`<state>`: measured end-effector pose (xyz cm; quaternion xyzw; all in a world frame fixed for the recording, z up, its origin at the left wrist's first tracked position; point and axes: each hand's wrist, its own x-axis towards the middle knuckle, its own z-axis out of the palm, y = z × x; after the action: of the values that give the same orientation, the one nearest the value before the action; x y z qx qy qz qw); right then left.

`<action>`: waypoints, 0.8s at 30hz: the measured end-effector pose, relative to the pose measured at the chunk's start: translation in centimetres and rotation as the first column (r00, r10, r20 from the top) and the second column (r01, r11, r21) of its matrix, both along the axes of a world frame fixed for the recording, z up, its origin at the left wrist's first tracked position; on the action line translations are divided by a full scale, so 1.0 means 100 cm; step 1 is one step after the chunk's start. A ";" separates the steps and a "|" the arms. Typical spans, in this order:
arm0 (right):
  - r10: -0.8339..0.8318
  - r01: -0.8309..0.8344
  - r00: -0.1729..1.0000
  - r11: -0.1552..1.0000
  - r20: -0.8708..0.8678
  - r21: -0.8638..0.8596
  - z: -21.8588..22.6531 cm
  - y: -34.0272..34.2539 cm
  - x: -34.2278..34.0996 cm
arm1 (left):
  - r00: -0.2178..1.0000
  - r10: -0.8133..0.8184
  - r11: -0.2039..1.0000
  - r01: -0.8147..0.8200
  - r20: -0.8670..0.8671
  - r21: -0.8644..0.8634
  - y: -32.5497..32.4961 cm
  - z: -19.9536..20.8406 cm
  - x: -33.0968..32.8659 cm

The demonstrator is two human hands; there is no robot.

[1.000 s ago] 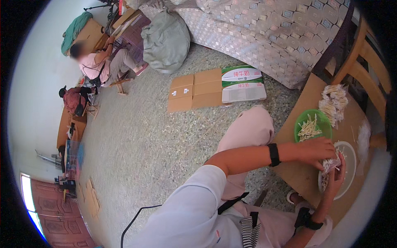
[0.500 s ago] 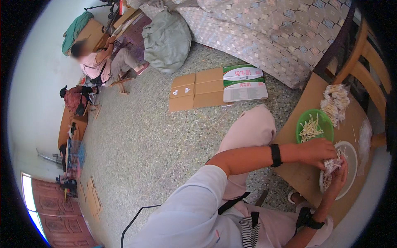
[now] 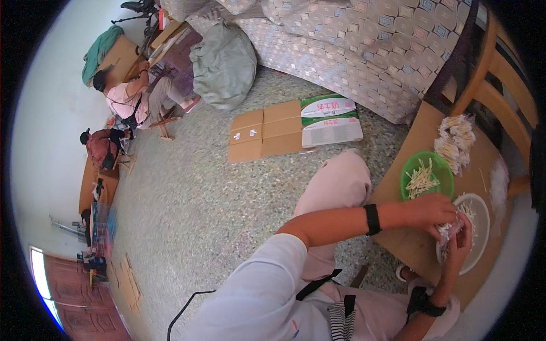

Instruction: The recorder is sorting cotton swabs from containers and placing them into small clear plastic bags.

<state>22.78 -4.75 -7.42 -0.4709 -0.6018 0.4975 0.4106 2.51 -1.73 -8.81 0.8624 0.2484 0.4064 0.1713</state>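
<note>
Over the round white tray (image 3: pixel 485 241), both my hands meet at a small clear plastic bag (image 3: pixel 453 229) with cotton swabs in it. My left hand (image 3: pixel 430 212), reaching across from the left, has its fingers closed at the bag's upper end. Lower down, my right hand (image 3: pixel 459 240) wraps its fingers round the bag's side. Loose cotton swabs (image 3: pixel 466 209) lie in the tray beside the fingers. Just beyond my left hand is a green bowl (image 3: pixel 449 181) holding more cotton swabs (image 3: pixel 422 179). My hands partly hide the tray's near side.
Filled bags of swabs (image 3: pixel 455 141) lie on the brown board (image 3: pixel 398 213), with crumpled clear plastic (image 3: pixel 499 184) to the right. A wooden chair (image 3: pixel 500 96) stands behind. Flattened cardboard (image 3: pixel 278 133) lies on the floor. Two people (image 3: pixel 128 99) sit at the far left.
My hands stay together at the bag, which has turned slightly between my fingers. The whole view has shifted a little.
</note>
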 end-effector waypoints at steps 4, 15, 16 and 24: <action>0.005 -0.009 0.999 0.997 0.046 0.082 0.011 -0.007 -0.011 | 0.994 0.057 0.993 -0.066 0.093 0.102 -0.009 0.000 0.014; 0.092 -0.088 0.996 0.988 0.022 -0.126 -0.047 -0.004 0.038 | 0.954 0.094 0.952 -0.170 0.284 0.256 -0.024 0.004 0.032; 0.119 -0.117 0.989 0.993 0.088 -0.030 -0.036 -0.002 0.025 | 0.955 0.099 0.958 -0.167 0.280 0.232 -0.026 0.002 0.033; 0.060 -0.100 0.981 0.971 0.186 0.215 0.014 -0.015 -0.019 | 0.925 0.092 0.974 -0.161 0.368 0.160 -0.034 0.011 0.036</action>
<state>20.84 -6.25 -6.06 -0.4395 -0.7070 0.3986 0.3848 6.06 -5.11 -7.66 0.7684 0.2290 0.5883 0.1051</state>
